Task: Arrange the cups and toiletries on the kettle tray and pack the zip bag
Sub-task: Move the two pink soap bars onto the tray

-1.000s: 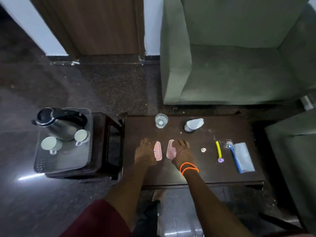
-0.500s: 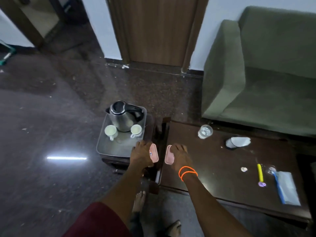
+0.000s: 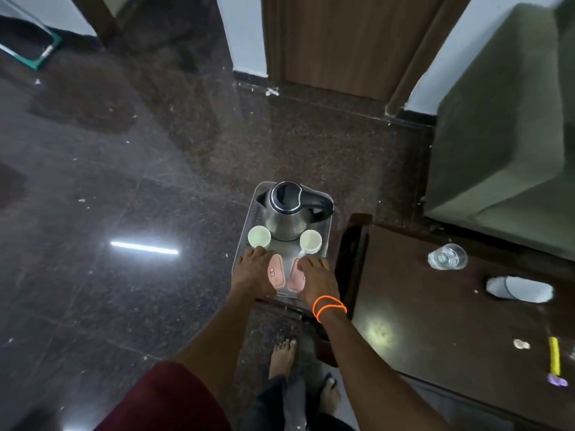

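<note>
Left hand [image 3: 253, 272] gripping pink packet [image 3: 276, 270], right hand [image 3: 315, 276] gripping second packet [image 3: 295, 275], over tray [image 3: 249, 225]

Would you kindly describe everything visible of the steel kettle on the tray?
The brushed-steel kettle with black lid and handle stands upright at the far end of the grey plastic tray, lid closed, spout pointing left, handle right. Two pale cups sit just in front of its base, one either side; whether they touch it is unclear. Neither hand touches it.
</note>
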